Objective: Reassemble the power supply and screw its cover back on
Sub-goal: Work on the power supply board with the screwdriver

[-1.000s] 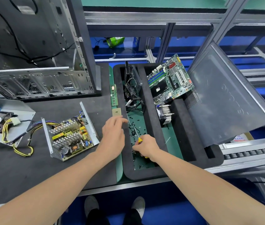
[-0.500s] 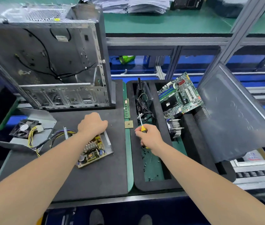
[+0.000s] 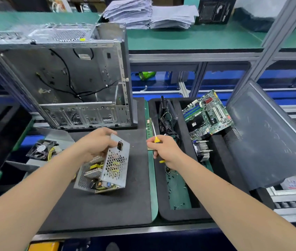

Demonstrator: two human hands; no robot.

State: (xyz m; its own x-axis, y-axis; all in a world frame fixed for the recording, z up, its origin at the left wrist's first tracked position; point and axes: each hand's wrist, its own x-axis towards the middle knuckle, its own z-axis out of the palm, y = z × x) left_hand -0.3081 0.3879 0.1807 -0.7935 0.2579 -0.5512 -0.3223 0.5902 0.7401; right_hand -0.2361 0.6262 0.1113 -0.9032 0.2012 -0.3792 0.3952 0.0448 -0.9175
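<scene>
**Left hand** (image 3: pixel 96 144): grip closed round the upper edge of the power supply (image 3: pixel 113 169), fingers and thumb curled over the metal.

**Power supply:** open metal chassis, cover off. The perforated wall with its socket faces the camera, and the circuit board and finned heat sinks show inside. It is held tilted over the black mat (image 3: pixel 107 209) on the left half of the bench (image 3: pixel 154 196). Whether its lowest corner touches the mat cannot be told.

**Right hand** (image 3: pixel 166 153): grip wrapped round the yellow-handled screwdriver (image 3: pixel 156 140), shaft pointing up and away. The hand is over the left wall of the foam tray (image 3: pixel 163 205), right of the power supply and apart from it.

**Cover** (image 3: pixel 58 136): grey sheet metal at the mat's far left corner, partly behind the left forearm. A black fan (image 3: pixel 41 148) and yellow wires lie against it.

**Memory stick** (image 3: pixel 149 127): green, lying in the strip between mat and tray, beside the screwdriver shaft.

**Foam tray:** black and compartmented.
- Loose black screws (image 3: pixel 177 187) are scattered in the long near compartment.
- A cable bundle (image 3: pixel 167 120) sits at its far end.
- A motherboard (image 3: pixel 207 115) is propped in the next compartment.
- A finned heat sink (image 3: pixel 202 151) lies just below the motherboard.

**Side panel** (image 3: pixel 270 138): dark grey, leaning over the tray's right side.

**Computer case** (image 3: pixel 67 84): upright behind the mat, open side forward, black wires inside.

**Paper stacks** (image 3: pixel 152 15): on the green shelf beyond.
</scene>
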